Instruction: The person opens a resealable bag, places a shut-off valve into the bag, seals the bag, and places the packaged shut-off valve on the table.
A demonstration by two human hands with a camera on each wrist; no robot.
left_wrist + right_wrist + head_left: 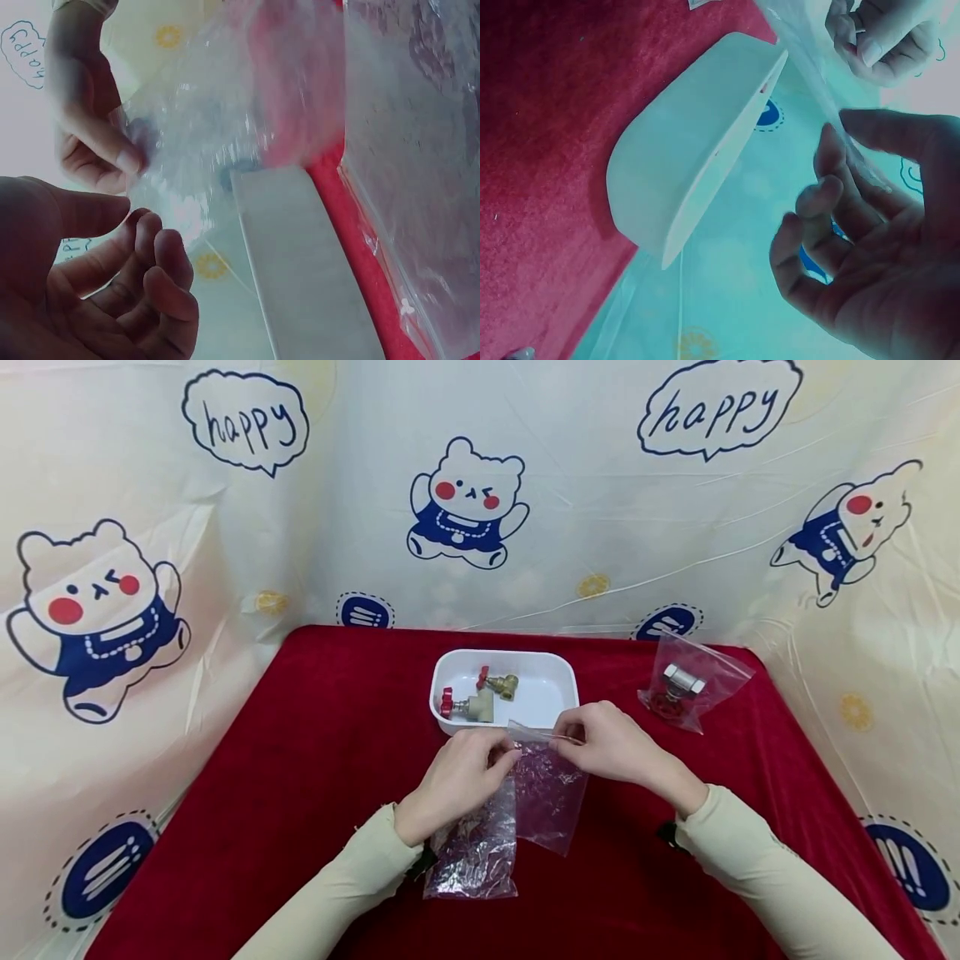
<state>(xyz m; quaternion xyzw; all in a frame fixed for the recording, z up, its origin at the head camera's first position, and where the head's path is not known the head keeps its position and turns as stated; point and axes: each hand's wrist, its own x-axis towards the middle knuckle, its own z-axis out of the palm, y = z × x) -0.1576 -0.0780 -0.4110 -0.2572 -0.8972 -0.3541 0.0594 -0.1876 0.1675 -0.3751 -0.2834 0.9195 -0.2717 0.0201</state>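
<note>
My left hand [459, 777] pinches one top corner of a clear zip bag [551, 797] between thumb and forefinger. My right hand [617, 745] pinches the other side of the bag's top edge. The bag hangs between the hands, in front of a white tray [540, 693], and looks flat. In the left wrist view, the stretched film [202, 135] spans from hand to hand. Inside the tray lie a brass valve with a red handle [501, 683] and a grey-beige valve with a red handle [472, 704]. Below my left hand lies another crinkled clear bag [476, 868], partly hidden by the forearm.
At the back right of the red-covered table [300, 760] rests a clear bag [720, 672] with a metal valve [681, 681] with a dark red handwheel inside. A printed curtain [570, 510] hangs behind the table and along both sides.
</note>
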